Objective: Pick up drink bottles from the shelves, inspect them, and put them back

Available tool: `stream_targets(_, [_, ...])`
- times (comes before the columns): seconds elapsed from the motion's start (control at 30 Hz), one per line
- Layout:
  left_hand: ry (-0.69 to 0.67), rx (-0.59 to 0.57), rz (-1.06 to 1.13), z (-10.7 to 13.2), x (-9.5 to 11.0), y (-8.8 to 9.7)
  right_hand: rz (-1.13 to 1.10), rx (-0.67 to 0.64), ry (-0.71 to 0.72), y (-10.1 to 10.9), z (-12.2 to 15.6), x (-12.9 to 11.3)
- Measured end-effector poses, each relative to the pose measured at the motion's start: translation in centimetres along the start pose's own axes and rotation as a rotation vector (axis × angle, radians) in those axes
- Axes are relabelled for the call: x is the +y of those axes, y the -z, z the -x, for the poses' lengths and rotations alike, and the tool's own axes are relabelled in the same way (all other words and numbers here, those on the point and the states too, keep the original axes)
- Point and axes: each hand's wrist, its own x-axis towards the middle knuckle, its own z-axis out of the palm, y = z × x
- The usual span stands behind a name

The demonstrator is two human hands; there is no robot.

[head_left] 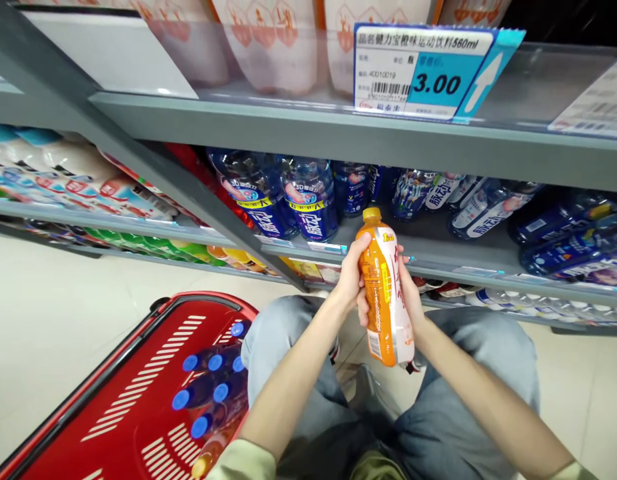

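An orange drink bottle [383, 293] with a yellow cap and an orange-and-white label stands upright in front of my knees, held by both hands. My left hand [352, 275] wraps round its left side, fingers closed near the neck. From the right, my right hand [408, 293] grips the bottle, mostly hidden behind the label. The bottle is just in front of the grey shelf [428, 250] that carries blue drink bottles [311, 200].
A red shopping basket [138, 393] with several blue-capped bottles [213, 387] sits on the floor at my lower left. A price tag reading 3.00 [428, 73] hangs on the upper shelf edge. More bottles [78, 173] fill the shelves to the left and right.
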Motion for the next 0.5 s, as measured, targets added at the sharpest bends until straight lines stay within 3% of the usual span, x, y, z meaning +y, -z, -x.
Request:
stream_targets(0.33, [-0.018,-0.010,0.003,-0.22,-0.30,0.36,0.024,0.034,0.019,-0.17,0.02,-0.10])
stream_targets(0.5, [0.048,-0.022,-0.017,0.09,0.26,-0.18,0.050,0.065,0.010,-0.86,0.09,-0.57])
